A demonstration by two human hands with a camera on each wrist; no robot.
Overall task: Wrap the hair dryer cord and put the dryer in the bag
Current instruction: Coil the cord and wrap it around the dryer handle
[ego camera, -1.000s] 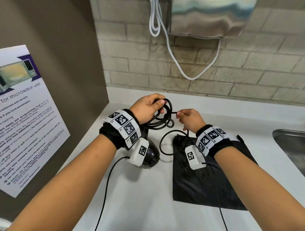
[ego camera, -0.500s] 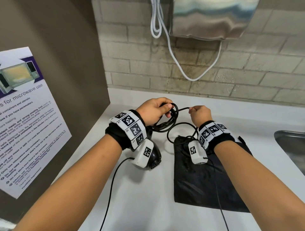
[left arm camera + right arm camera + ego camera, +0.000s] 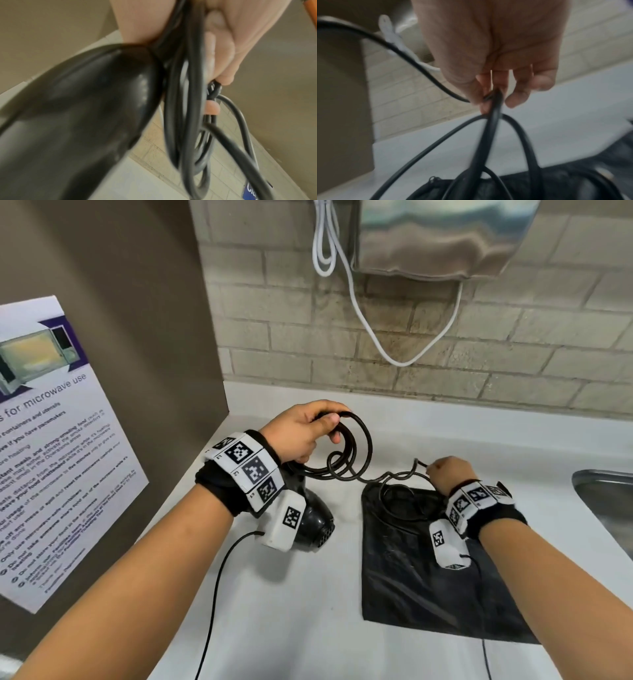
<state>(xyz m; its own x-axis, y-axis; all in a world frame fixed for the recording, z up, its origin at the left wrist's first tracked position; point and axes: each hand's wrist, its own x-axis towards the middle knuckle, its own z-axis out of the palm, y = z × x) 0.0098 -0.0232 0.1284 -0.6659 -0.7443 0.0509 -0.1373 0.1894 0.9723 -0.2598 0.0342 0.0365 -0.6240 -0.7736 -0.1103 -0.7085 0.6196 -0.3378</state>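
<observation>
bag (image 3: 421,594): flat on the surface (image 3: 308,628), loose cord on top
left hand (image 3: 301,433): grips dryer (image 3: 313,523) and cord (image 3: 352,450) coils
right hand (image 3: 448,474): pinches cord above bag

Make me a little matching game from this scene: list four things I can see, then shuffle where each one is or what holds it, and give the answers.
Things:
1. black cord coils
2. loose stretch of cord
3. hair dryer
4. black bag

Places:
A. lying flat on the white counter, under the right wrist
B. pinched by the right hand
C. gathered in the left hand
D. below the left wrist, grille facing the bag

Pairs: 1-C, 2-B, 3-D, 4-A
</observation>
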